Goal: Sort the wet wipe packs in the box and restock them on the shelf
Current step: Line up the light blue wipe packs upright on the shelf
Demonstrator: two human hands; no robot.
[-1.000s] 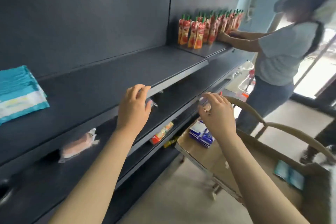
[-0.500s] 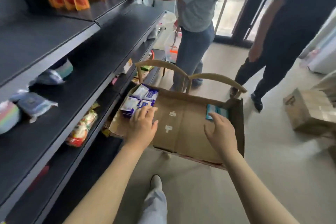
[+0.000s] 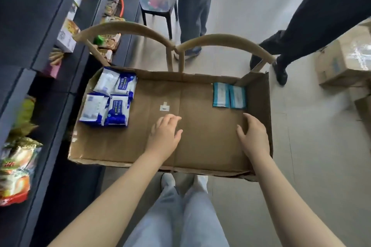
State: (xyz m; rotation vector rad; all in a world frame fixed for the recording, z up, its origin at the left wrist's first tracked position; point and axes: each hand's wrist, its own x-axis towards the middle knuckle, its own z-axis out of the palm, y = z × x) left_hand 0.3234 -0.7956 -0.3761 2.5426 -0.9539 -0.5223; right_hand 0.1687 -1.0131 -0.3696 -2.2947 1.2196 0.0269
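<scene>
Left hand hovers over the bare middle of the box floor, palm down, fingers loosely curled and holding nothing. Right hand hangs palm down just beside the right wall of the box, fingers relaxed, thumb spread, also empty. Whether either hand touches the cardboard cannot be determined.

The box is a shallow open cardboard tray resting on the seat of a wooden chair. This raises it within arm reach beside the dark shelf on the left, whose lower levels hold snack bags.

Contents are separated by type. Four blue-and-white packs lie in the far left corner, arranged two by two and touching each other. Two teal packs lie side by side in the far right corner, just beside the far wall. The groups are well apart, with bare cardboard between. This keeps the types distinct and, by judgement, lets each hand serve the nearer group.

Orientation: every pack lies flat on a broad face. The long axes of the teal packs run near to far, parallel to the side wall. The blue-and-white packs follow the same direction, far ends leaning slightly right.

Sorting appears complete. These six packs are not yet restocked. The next move calls for a forward reach to either corner.
</scene>
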